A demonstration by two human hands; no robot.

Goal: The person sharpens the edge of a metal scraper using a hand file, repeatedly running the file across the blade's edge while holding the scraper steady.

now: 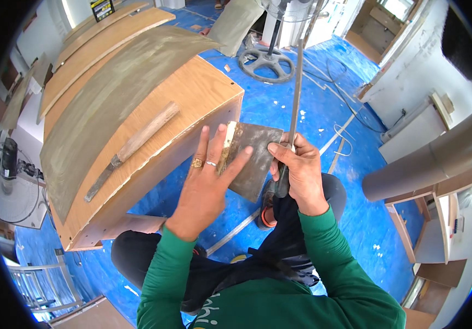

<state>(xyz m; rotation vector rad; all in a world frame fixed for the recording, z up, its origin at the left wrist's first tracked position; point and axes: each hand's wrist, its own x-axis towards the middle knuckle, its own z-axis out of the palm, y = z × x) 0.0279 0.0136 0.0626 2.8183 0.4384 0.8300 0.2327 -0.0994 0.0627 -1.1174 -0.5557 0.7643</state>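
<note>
My left hand [206, 183], fingers spread, lies on a dark, scuffed square metal plate [252, 175] with a pale, worn strip along its left side. My right hand [300, 170] grips a long, flat file-like tool [297, 82] by its dark handle, its blade pointing up, while the thumb rests on the plate's right edge. Just left of my hands, a tool with a wooden handle [145, 131] and a dull metal blade lies on a plywood box [203, 79].
Curved grey sheet [126, 71] and boards [93, 38] rest on the box. Fan stand [266, 66] ahead; another fan [14, 197] left. Blue floor covering [362, 230] carries cables [345, 98]. Right: large grey cylinder [411, 170], wooden frames [433, 225]. Doorway [373, 33] at back.
</note>
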